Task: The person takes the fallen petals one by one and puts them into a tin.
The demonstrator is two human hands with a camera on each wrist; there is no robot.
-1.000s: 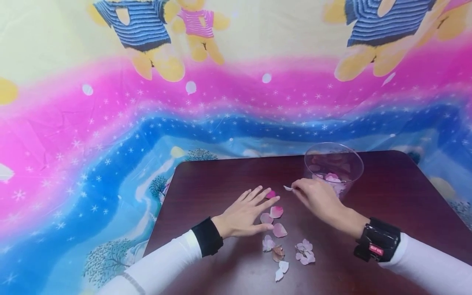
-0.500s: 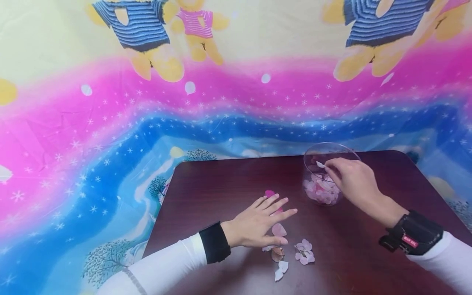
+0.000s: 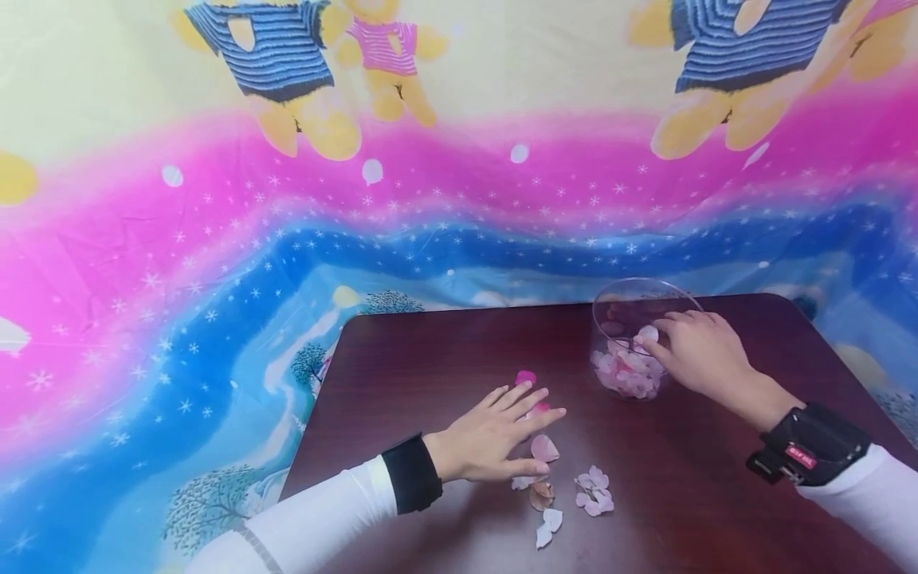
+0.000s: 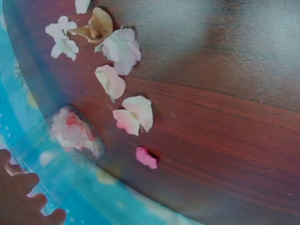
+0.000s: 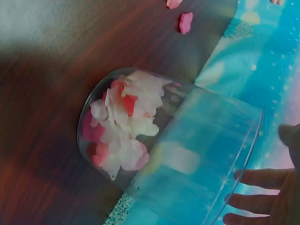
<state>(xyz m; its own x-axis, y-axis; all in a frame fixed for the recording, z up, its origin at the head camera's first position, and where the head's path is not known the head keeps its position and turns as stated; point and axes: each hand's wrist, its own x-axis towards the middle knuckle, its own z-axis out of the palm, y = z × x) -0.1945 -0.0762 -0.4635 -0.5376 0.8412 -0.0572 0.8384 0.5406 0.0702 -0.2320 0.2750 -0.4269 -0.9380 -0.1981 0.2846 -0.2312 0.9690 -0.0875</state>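
Observation:
My right hand (image 3: 706, 355) is over the rim of a clear plastic container (image 3: 598, 343), fingers spread from the thumb in the right wrist view. A white petal (image 3: 648, 333) shows just beside the thumb, within the container's mouth. Pink and white petals (image 5: 119, 122) heap at the container's bottom. My left hand (image 3: 484, 434) hovers flat with fingers spread over a line of petals and partly hides them in the head view. Below it in the left wrist view are a magenta petal (image 4: 146, 157), pink-white petals (image 4: 136, 115) and a pale blossom (image 4: 122, 49).
On the dark brown table (image 3: 430, 343), nearer me, lie a pale pink flower cluster (image 3: 594, 490), a brown dried petal (image 3: 541, 495) and white petals (image 3: 549, 528). A printed cloth (image 3: 459, 175) hangs behind the table's far edge.
My right hand has carried a white petal rightward to the container's mouth and let go of it there. My left hand has shifted slightly right and towards me, still spread.

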